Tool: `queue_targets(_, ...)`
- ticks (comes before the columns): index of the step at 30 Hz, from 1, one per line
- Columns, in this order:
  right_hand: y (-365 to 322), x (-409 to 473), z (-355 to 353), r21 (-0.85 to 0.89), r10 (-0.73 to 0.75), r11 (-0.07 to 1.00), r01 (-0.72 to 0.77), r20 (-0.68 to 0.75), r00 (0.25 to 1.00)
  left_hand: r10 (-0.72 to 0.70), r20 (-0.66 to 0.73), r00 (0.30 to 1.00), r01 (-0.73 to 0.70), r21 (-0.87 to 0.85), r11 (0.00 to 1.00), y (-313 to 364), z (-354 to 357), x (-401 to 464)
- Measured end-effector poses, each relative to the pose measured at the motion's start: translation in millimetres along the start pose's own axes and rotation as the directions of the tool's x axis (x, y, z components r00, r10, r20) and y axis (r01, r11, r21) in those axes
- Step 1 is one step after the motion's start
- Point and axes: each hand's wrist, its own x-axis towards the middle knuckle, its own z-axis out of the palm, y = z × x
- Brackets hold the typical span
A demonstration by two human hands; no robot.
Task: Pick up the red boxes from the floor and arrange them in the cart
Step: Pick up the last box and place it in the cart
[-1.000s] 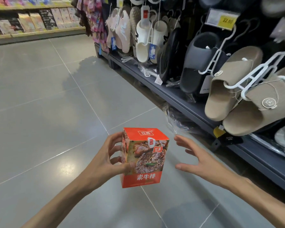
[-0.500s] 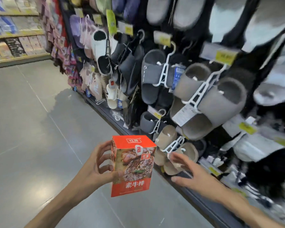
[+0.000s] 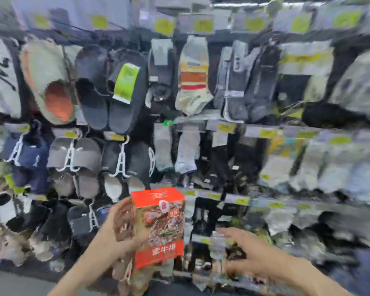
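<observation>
A red box (image 3: 159, 227) with a food picture and white characters on its front stands upright in front of me, held in my left hand (image 3: 115, 236), whose fingers wrap its left side. My right hand (image 3: 250, 253) hovers to the right of the box, apart from it, fingers spread and holding nothing. The frame is blurred by motion. No cart is in view.
A tall store rack fills the view: hanging slippers (image 3: 77, 159) on white hangers at the left, packs of socks (image 3: 192, 77) in the middle and right, yellow price tags (image 3: 226, 127) along the rails. A strip of grey floor (image 3: 13, 283) shows at bottom left.
The view has swung right and upward, from the floor and aisle to facing the rack head-on. The box stays in my left hand; my right hand stays beside it, still apart.
</observation>
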Motion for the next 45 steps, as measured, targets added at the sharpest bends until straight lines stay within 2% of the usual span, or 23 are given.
queue_targets(2,11.2,-60.1,-35.1,-0.091,0.054,0.994,-0.062,-0.092,0.994,0.052,0.110,0.992,-0.051,-0.014,0.999,33.9,52.4,26.9)
queue_targets(5,31.7,-155.9,-75.9,-0.062,0.161,0.982,-0.179,-0.227,0.961,0.128,0.260,0.957,-0.122,-0.038,0.992,75.4,138.5,57.4)
queue_targets(10,82.9,-325.3,-113.7,-0.045,0.400,0.890,-0.453,-0.397,0.826,0.235,0.491,0.839,-0.215,-0.098,0.972,130.3,305.3,81.2)
queue_targets(15,146.6,-503.6,-120.3,0.036,0.592,0.723,-0.690,-0.547,0.592,0.329,0.679,0.656,-0.283,-0.183,0.941,167.0,496.8,71.7)
queue_targets(18,184.1,-609.9,-112.6,0.091,0.667,0.617,-0.782,-0.587,0.458,0.363,0.756,0.545,-0.241,-0.273,0.931,182.4,620.3,45.7)
queue_targets(23,227.3,-765.6,-97.0,0.200,0.772,0.431,-0.880,-0.586,0.245,0.400,0.820,0.408,-0.152,-0.371,0.916,204.6,807.0,-7.6)
queue_targets(27,249.2,-870.2,-83.4,0.303,0.823,0.285,-0.909,-0.563,0.070,0.423,0.860,0.286,-0.108,-0.410,0.906,223.5,935.3,-44.8)
queue_targets(33,286.8,-984.9,-64.7,0.436,0.840,0.122,-0.892,-0.524,-0.142,0.433,0.897,0.089,-0.088,-0.426,0.900,241.8,1114.4,-80.8)
queue_targets(38,334.8,-1066.2,-65.1,0.481,0.825,0.013,-0.877,-0.500,-0.262,0.474,0.879,-0.041,-0.009,-0.475,0.880,254.0,1265.6,-105.3)
queue_targets(42,375.8,-1126.8,-76.0,0.582,0.808,-0.091,-0.808,-0.432,-0.401,0.474,0.873,-0.114,0.057,-0.471,0.880,278.1,1378.8,-121.8)
queue_targets(45,401.3,-1165.5,-85.2,0.622,0.789,-0.164,-0.766,-0.383,-0.480,0.476,0.852,-0.217,0.088,-0.469,0.879,302.6,1462.2,-139.8)
